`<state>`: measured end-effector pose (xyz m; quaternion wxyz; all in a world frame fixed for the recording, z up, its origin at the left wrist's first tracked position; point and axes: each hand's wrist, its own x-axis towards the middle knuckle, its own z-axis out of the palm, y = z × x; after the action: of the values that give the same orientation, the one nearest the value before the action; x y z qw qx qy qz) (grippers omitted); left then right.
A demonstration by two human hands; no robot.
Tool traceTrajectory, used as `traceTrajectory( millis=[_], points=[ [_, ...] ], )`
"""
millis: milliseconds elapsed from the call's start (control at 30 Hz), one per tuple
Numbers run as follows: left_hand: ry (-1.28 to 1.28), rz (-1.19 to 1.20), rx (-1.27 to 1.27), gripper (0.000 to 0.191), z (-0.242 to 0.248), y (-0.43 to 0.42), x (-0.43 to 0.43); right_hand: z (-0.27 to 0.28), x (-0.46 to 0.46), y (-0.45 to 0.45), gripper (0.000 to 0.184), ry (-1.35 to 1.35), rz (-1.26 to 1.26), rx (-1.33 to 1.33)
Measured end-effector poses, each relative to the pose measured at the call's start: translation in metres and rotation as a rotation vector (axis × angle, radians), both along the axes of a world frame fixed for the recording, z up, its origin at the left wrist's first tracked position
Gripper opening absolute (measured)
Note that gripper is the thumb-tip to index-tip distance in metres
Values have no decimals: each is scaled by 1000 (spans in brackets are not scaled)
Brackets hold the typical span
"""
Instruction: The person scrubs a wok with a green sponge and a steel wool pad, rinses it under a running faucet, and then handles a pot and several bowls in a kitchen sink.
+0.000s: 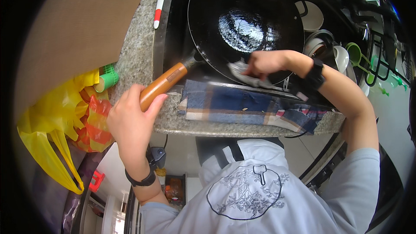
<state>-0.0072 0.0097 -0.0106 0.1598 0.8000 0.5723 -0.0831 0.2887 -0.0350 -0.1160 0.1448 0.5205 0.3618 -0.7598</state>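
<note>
A large black wok (208, 16) with a shiny, wet-looking middle fills the far centre of the view. My left hand (131, 113) is wrapped around the wok's wooden handle (164, 83), which slants toward me on the left. Over the wok's near rim, my right hand (265, 65) holds a crumpled whitish wad (239, 71), perhaps paper or thin plastic, against the inside edge. Motion blurs that hand, so its fingertips are hard to make out. A folded blue plaid cloth (227, 102) lies along the counter's front, just below the wok.
The granite counter (136, 45) carries a red and white stick-like tool (161, 1). Yellow plastic bags (48, 120) and a green basket-like item (109, 79) sit at left. Bowls (341, 58), a white pot (312, 16) and a green strainer (353, 52) crowd the right side.
</note>
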Motion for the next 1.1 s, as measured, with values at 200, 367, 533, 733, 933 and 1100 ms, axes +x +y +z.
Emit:
traceTrajectory(
  millis=[200, 367, 533, 733, 933, 1100],
  points=[
    [20, -63, 4, 37, 3, 1, 1, -20, 92, -12, 31, -577, 836, 325],
    [-20, -87, 41, 37, -1, 2, 3, -36, 126, 10, 23, -884, 1113, 591],
    [-12, -72, 44, 37, -1, 2, -2, -17, 95, -16, 25, -775, 1152, 493],
    [-52, -54, 80, 34, -3, 0, -5, 20, 8, -9, 24, -196, 558, 257],
    [-90, -58, 95, 35, -2, 1, -2, -40, -46, 67, 19, 55, -632, 327],
    [-72, -89, 94, 37, -3, 2, 5, -92, -14, 145, 11, -200, -910, 619]
  ],
)
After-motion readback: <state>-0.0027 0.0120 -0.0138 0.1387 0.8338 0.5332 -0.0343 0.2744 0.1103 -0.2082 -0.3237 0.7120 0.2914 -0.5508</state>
